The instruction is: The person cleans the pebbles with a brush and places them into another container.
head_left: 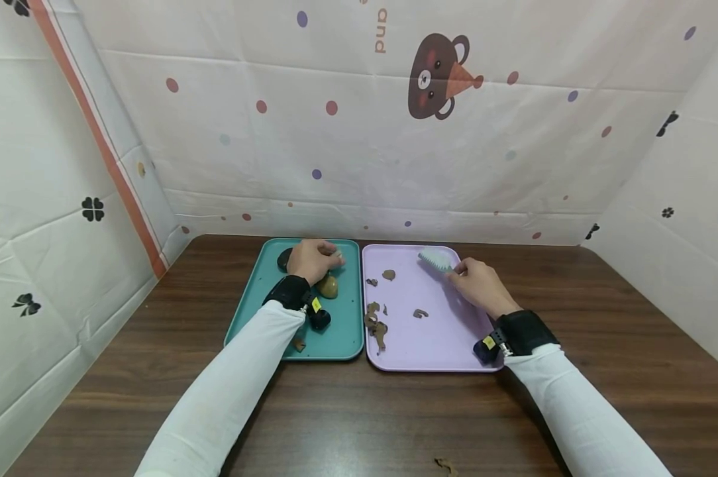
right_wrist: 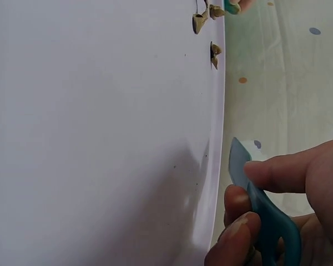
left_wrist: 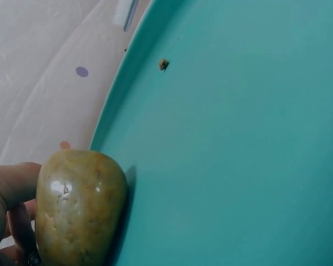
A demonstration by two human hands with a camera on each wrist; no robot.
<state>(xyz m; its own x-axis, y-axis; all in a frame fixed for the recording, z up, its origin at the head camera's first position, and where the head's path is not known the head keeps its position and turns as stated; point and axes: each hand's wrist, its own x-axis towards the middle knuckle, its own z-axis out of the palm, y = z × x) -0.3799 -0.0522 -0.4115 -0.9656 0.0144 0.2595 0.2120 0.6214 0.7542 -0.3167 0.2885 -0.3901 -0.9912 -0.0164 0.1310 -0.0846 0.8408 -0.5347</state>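
Observation:
My left hand (head_left: 313, 260) hovers low over the far part of the teal tray (head_left: 348, 331), fingers bent. A small pale spot shows at its fingertips; whether it pinches something is unclear. By that hand sit a dark stone (head_left: 284, 259) and a glossy yellow-brown stone (head_left: 328, 286), which hides its fingertips in the left wrist view. Between thumb and fingers, my right hand (head_left: 481, 285) holds a small pale-green brush (head_left: 435, 258) above the lilac tray (head_left: 448, 351). The right wrist view shows its teal handle (right_wrist: 275, 227) with a loop. Brown dried scraps (head_left: 375, 321) lie along the lilac tray's left side.
Single scraps lie elsewhere: one (head_left: 420, 313) mid-tray, one (head_left: 389, 274) farther back, one (head_left: 299, 344) on the teal tray and one (head_left: 446, 466) on the wooden table (head_left: 359, 424) in front. A printed white cloth (head_left: 365, 152) hangs behind the trays and at both sides.

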